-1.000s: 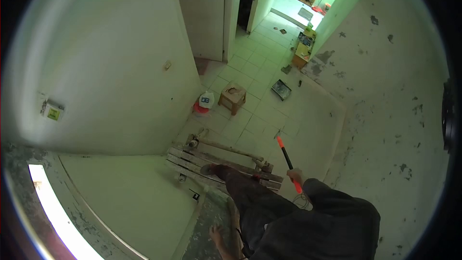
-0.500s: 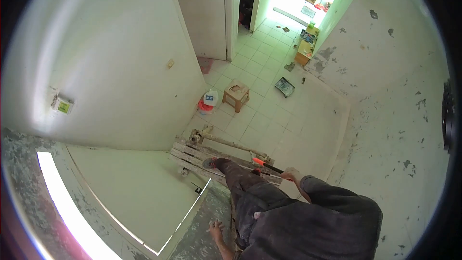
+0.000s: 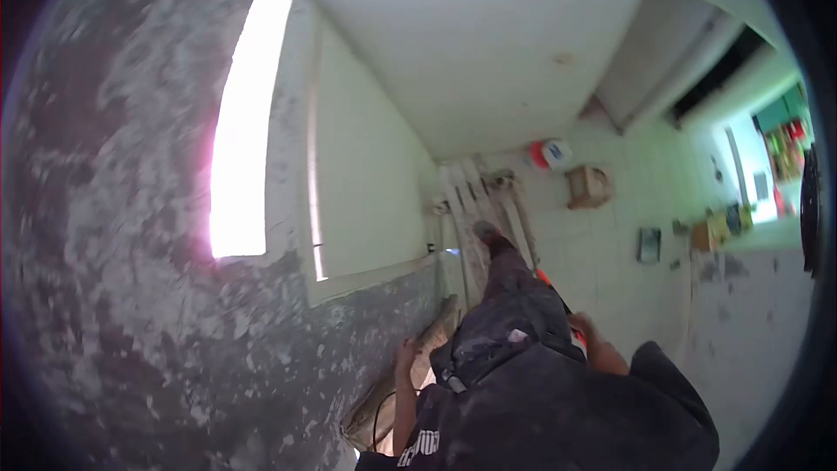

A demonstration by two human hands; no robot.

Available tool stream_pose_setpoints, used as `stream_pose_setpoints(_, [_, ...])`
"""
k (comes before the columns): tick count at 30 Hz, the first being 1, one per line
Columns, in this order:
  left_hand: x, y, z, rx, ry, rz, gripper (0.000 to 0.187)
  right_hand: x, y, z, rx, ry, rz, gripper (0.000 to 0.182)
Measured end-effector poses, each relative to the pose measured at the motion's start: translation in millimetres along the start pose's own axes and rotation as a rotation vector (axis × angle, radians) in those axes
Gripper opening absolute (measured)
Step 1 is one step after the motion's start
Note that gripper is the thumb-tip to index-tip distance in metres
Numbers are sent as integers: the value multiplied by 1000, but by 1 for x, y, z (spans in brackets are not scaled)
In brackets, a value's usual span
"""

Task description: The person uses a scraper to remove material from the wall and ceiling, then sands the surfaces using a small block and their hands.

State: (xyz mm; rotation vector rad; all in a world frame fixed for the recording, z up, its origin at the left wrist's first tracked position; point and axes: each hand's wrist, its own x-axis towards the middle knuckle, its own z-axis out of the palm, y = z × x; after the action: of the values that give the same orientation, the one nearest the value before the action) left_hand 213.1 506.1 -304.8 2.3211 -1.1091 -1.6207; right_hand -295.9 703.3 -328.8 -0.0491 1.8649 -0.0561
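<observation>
My right hand (image 3: 584,326) is closed around the handle of a long-handled scraper (image 3: 542,276), coloured orange and black. It is held low beside my right thigh, its blade not clear in this blurred view. On the other side, my left hand (image 3: 407,354) is near the patchy grey wall (image 3: 349,340) and the edge of a worn brown ledge (image 3: 436,329). Its fingers are too smeared to read. One shoe (image 3: 486,230) stands on a slatted wooden platform (image 3: 472,201) beneath me.
A bright opening (image 3: 253,131) and a pale recessed panel (image 3: 370,166) are in the left wall. On the tiled floor lie a stool (image 3: 589,187), a red and white bag (image 3: 551,154) and a paint tray (image 3: 649,245). A wooden box (image 3: 711,234) stands by the right wall.
My view has swung left towards the grey wall, so the room appears rotated. My left hand has come in beside the ledge; the scraper stays in my right hand.
</observation>
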Motion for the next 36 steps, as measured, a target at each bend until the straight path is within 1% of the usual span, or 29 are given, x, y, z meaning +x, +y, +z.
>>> stream_pose_setpoints(1, [-1, 14, 7, -38, -4, 65, 37, 2, -19, -7, -34, -1, -36, 27])
stream_pose_setpoints(2, [-5, 26, 11, -65, -16, 126, 39, 2, -31, -13, -93, 36, -9, 26])
stream_pose_setpoints(3, [-11, 27, 17, -94, 0, 127, 39, 1, -33, -19, -148, 82, 21, 26])
stream_pose_setpoints(5, [-20, 41, 26, -264, -34, 144, 41, 6, -65, -38, -181, 76, -10, 24])
stream_pose_setpoints(6, [-23, 43, 31, -291, -14, 138, 41, 11, -86, -46, -192, 64, -35, 23])
stream_pose_setpoints(8, [-33, 42, 35, -365, 40, 59, 40, 29, -124, -59, -227, 51, -73, 23])
stream_pose_setpoints(9, [-34, 32, 38, -391, 62, 45, 40, 26, -144, -65, -230, 40, -89, 23])
stream_pose_setpoints(11, [-36, 15, 45, -254, 100, -69, 40, 30, -190, -76, -341, 25, -93, 23])
stream_pose_setpoints(13, [-48, 0, 57, -311, 126, -96, 41, 40, -226, -80, -412, 4, -175, 25])
stream_pose_setpoints(14, [-53, -9, 64, -345, 133, -111, 41, 49, -240, -79, -441, -2, -182, 25])
stream_pose_setpoints(15, [-55, -15, 68, -366, 149, -125, 41, 57, -254, -79, -401, 21, -259, 29])
stream_pose_setpoints(16, [-55, -24, 73, -339, 97, -191, 41, 61, -266, -78, -363, 41, -333, 34])
stream_pose_setpoints(17, [-54, -33, 80, -313, 44, -253, 41, 47, -285, -77, -392, 34, -341, 34])
stream_pose_setpoints(18, [-64, -20, 82, -311, 90, -290, 39, 25, -307, -75, -377, 62, -337, 39])
stream_pose_setpoints(19, [-65, -17, 86, -336, 103, -300, 39, 4, -327, -73, -362, 91, -335, 44])
stream_pose_setpoints(20, [-66, -15, 88, -351, 119, -286, 39, 0, -338, -72, -389, 88, -347, 44])
stream_pose_setpoints(22, [-65, -9, 91, -346, 120, -266, 38, -8, -355, -73, -291, 8, -433, 51])
stream_pose_setpoints(23, [-63, -6, 93, -376, 132, -279, 38, -13, -364, -74, -323, 4, -443, 51])
stream_pose_setpoints(25, [-64, 13, 91, -415, 211, -187, 38, -23, -376, -73, -340, -27, -500, 51])
stream_pose_setpoints(26, [-68, 29, 87, -439, 234, -184, 39, -23, -376, -72, -388, 24, -570, 50])
stream_pose_setpoints(27, [-72, 44, 82, -461, 255, -180, 39, -17, -372, -75, -412, 18, -577, 50])
stream_pose_setpoints(29, [-60, 54, 82, -536, 280, -193, 40, -9, -362, -83, -505, 165, -841, 49])
stream_pose_setpoints(30, [-54, 60, 81, -509, 339, -118, 40, -5, -351, -92, -523, 157, -846, 49])
stream_pose_setpoints(31, [-47, 69, 75, -479, 399, -42, 41, -2, -342, -102, -554, 208, -943, 46])
stream_pose_setpoints(32, [-49, 98, 63, -268, 509, 52, 41, -1, -342, -108, -580, 259, -1040, 44])
stream_pose_setpoints(33, [-65, 145, 46, -50, 607, 140, 41, -6, -344, -114, -593, 248, -1040, 44])
stream_pose_setpoints(35, [-92, 235, 16, 171, 904, 300, 48, -10, -344, -125, -517, 143, -700, 41])
stream_pose_setpoints(36, [-106, 278, -3, 197, 1016, 459, 53, -15, -346, -126, -523, 137, -697, 41])
